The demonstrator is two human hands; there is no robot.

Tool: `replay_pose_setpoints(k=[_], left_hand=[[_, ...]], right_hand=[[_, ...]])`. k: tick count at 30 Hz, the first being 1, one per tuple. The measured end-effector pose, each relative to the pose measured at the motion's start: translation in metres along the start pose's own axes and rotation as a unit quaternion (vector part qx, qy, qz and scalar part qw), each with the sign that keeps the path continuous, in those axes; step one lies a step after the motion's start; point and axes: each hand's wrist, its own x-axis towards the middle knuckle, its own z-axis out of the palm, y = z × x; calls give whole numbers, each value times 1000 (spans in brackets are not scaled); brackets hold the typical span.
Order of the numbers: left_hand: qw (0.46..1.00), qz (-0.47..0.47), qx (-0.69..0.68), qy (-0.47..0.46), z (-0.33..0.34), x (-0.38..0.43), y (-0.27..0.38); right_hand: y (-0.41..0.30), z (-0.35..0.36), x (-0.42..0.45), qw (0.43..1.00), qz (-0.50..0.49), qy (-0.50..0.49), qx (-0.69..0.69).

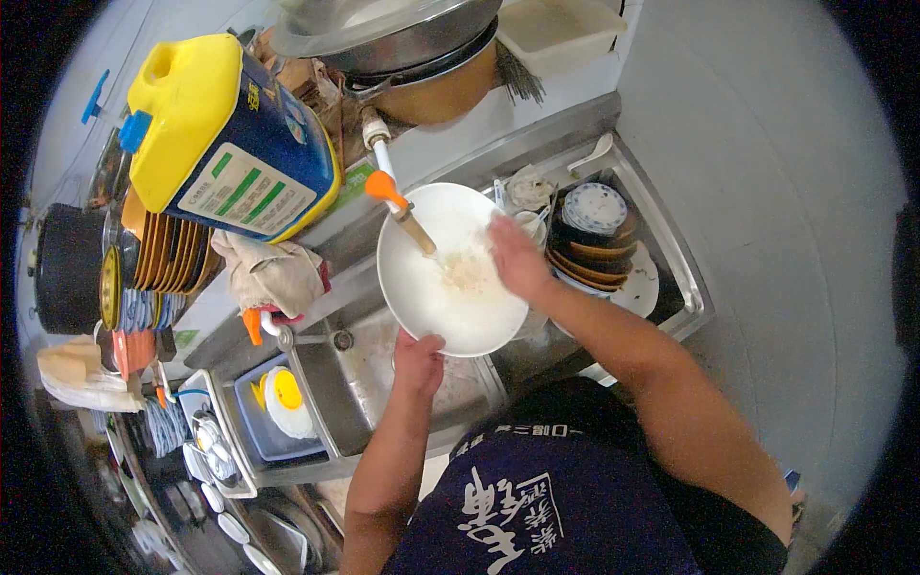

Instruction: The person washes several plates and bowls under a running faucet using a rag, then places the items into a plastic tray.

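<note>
My left hand (pixel 420 363) grips the lower rim of a large white plate (pixel 424 302), its thumb on the rim. The plate is tilted under a faucet with an orange handle (pixel 386 188), and a pale patch of water or residue shows at its middle. Blurred, my right hand (pixel 519 257) is at the plate's right side, fingers over the rim; whether it holds anything cannot be told. To its right, brown-rimmed dishes (pixel 593 267) and small patterned saucers (pixel 595 208) are stacked in a sink basin.
A yellow and blue jug (pixel 237 136) stands at upper left beside stacked brown dishes (pixel 165 251). A grey cloth (pixel 269 273) hangs near another faucet. Below the plate lies a steel basin (pixel 374 359); a blue-grey tub (pixel 287 410) is further left. Large pans (pixel 431 86) stand above.
</note>
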Motion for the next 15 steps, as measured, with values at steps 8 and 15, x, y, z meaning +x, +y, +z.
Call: replay_pose_setpoints(k=[8,15], left_hand=[[999,-41,3,31,-9,7,12],[998,-64,-24,-10,2,7,2]], right_hand=[[-18,9,4,997,-56,13,53],[-57,-21,21,985,-85,8,148]])
